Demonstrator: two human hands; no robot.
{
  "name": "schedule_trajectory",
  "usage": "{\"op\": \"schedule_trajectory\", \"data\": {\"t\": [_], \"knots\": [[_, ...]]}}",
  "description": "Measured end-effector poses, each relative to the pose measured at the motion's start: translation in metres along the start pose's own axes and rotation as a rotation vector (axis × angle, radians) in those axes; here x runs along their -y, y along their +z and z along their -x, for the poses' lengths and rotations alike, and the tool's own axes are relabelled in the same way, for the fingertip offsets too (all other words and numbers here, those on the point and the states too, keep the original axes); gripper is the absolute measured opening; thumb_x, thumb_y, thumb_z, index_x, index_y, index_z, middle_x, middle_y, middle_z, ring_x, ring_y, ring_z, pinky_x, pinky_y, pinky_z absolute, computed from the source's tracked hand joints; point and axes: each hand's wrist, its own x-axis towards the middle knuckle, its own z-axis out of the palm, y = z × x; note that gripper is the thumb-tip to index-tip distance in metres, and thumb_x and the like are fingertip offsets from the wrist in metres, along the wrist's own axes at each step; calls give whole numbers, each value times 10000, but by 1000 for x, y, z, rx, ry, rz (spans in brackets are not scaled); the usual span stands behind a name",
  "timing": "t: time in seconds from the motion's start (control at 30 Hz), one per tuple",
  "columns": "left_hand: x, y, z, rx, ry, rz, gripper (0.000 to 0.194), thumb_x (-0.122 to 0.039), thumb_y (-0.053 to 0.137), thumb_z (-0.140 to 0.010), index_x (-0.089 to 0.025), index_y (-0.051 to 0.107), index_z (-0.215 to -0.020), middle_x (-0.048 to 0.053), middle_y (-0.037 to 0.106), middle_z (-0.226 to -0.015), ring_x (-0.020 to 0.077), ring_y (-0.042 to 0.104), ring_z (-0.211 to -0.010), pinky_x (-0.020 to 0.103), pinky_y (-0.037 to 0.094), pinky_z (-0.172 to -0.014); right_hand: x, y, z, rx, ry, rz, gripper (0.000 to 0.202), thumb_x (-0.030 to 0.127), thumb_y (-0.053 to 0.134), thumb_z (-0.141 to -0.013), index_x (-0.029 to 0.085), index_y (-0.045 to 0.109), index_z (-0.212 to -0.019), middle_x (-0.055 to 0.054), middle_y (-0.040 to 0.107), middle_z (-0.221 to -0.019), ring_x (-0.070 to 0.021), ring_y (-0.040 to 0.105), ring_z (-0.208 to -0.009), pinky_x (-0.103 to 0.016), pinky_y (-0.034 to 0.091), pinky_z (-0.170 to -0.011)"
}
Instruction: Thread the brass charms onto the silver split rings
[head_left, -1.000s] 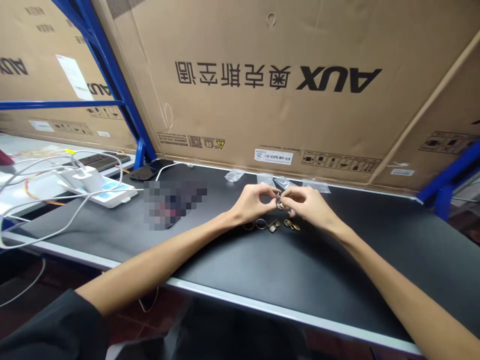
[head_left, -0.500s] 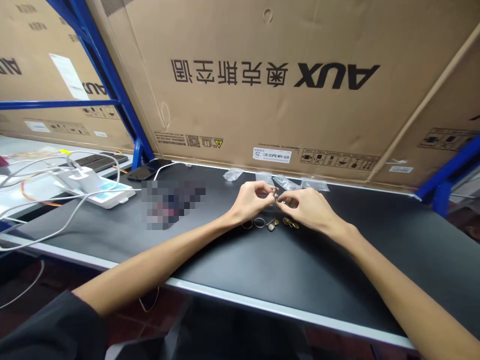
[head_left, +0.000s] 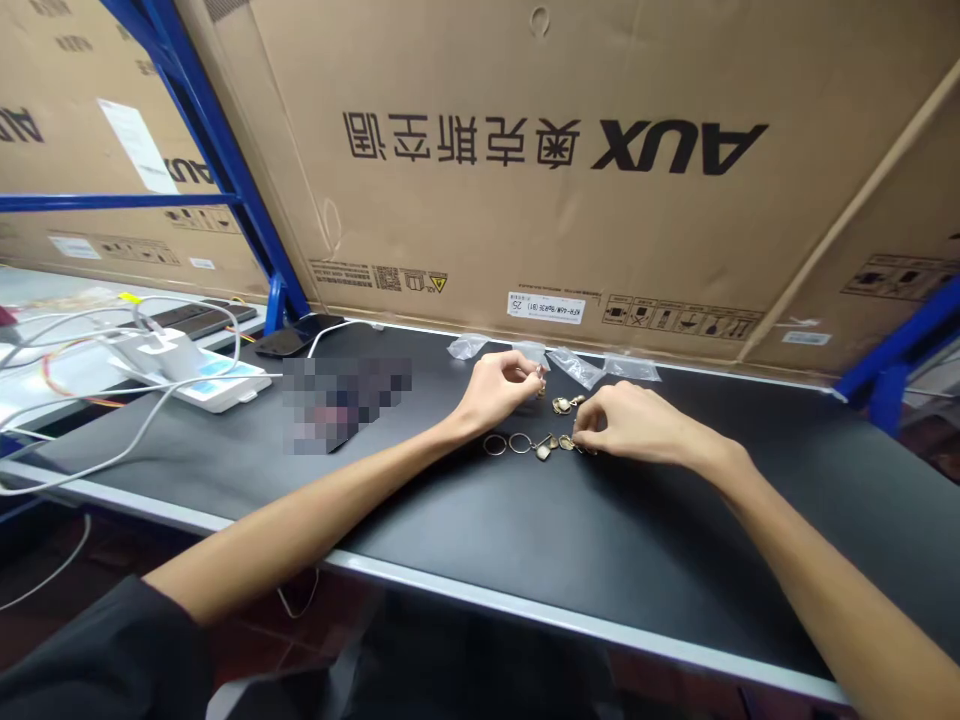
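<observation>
the left hand (head_left: 495, 388) pinches a small ring (head_left: 539, 374) between thumb and fingertips. the right hand (head_left: 628, 424) has its fingertips closed on a brass charm (head_left: 568, 442) on the table (head_left: 450, 520). between the hands lies another charm (head_left: 563, 404); just left, two rings (head_left: 508, 443).

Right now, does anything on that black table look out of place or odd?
Little stands out. The big brown cardboard box behind the black table stands upside down, its AUX lettering inverted. The left hand pinches a small metal piece, and the right hand touches the small brass rings and charms lying loose.
</observation>
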Motion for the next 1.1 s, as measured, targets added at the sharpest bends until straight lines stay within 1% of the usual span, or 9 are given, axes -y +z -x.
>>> {"op": "schedule_trajectory", "data": {"t": [0.13,0.2,0.33,0.47,0.57,0.73,0.9,1.0,1.1], "knots": [[2,-1,0,8,8,-4,120,-241,656,-757,-133,616,-723,130,751,-950,241,729,-864,398,588,-817,-2,-1,-1,-12,-44,-80,216,287,602,-806,230,733,-645,1,701,-619,-137,591,-544,-249,389,-530],[2,-1,0,23,18,-1,120,-235,653,-761,-137,600,-715,127,750,-943,234,729,-849,390,592,-802,-4,-2,-2,-51,-56,-119,223,307,588,-834,236,745,-692,6,720,-657,-141,610,-571,-249,410,-555],[0,1,2,83,58,-6,121,-227,654,-763,-131,593,-721,121,738,-955,208,722,-824,355,598,-762,-6,-3,-5,-211,-46,-170,240,352,554,-888,238,758,-834,5,748,-743,-158,648,-656,-260,447,-616],[-8,4,7,154,130,-36,116,-213,659,-760,-120,613,-708,102,730,-928,185,702,-808,336,587,-775,-5,0,-7,-410,-24,-171,248,351,545,-906,211,747,-876,-25,763,-827,-176,659,-690,-285,459,-664],[-13,5,10,192,176,-60,94,-188,655,-761,-125,618,-701,84,734,-886,178,693,-812,327,576,-797,-3,3,-8,-491,-56,-163,229,345,551,-916,215,737,-888,-25,767,-870,-175,669,-708,-285,464,-688],[-15,5,11,192,190,-95,68,-168,658,-759,-130,626,-713,74,736,-848,175,685,-786,319,571,-771,0,8,-9,-502,-157,-132,196,335,572,-927,216,719,-878,-12,758,-853,-151,644,-649,-270,460,-650],[-13,5,10,179,173,-120,49,-161,649,-758,-127,640,-725,69,736,-836,179,687,-777,322,573,-772,-1,13,-10,-532,-218,-42,210,323,536,-964,203,706,-938,-40,749,-921,-169,654,-725,-276,446,-663],[-11,5,9,169,151,-119,44,-168,645,-756,-126,653,-743,65,738,-819,181,697,-754,317,580,-749,-2,16,-9,-522,-247,34,229,321,509,-983,215,711,-985,-42,742,-964,-167,655,-741,-267,410,-625],[-10,5,7,135,129,-103,75,-197,630,-779,-127,651,-763,67,740,-818,186,710,-747,308,585,-720,-2,17,-8,-514,-236,96,268,333,475,-998,232,718,-1052,-52,742,-1005,-172,654,-735,-269,357,-576]]}}
